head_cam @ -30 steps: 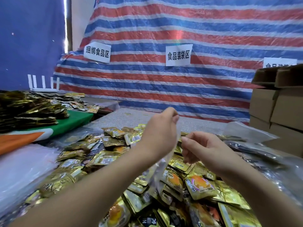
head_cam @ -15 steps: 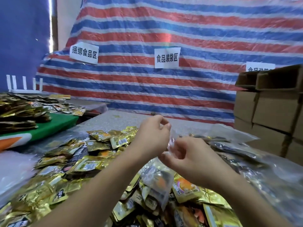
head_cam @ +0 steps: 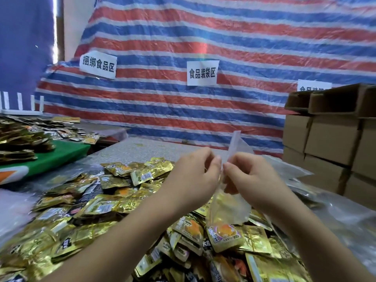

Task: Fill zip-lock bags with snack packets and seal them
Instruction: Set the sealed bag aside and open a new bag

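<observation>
Both hands meet above the heap of gold snack packets [head_cam: 114,208] on the worktop [head_cam: 142,147]. The left hand [head_cam: 195,176] and right hand [head_cam: 250,180] each pinch the top edge of a clear zip-lock bag [head_cam: 227,208], which hangs between them with a gold packet inside. Cardboard boxes [head_cam: 333,135] stand at right.

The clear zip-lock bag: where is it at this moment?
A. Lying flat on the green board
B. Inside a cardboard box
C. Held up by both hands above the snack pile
C: the left hand and the right hand pinch the clear zip-lock bag at its top, over the snack pile.
</observation>
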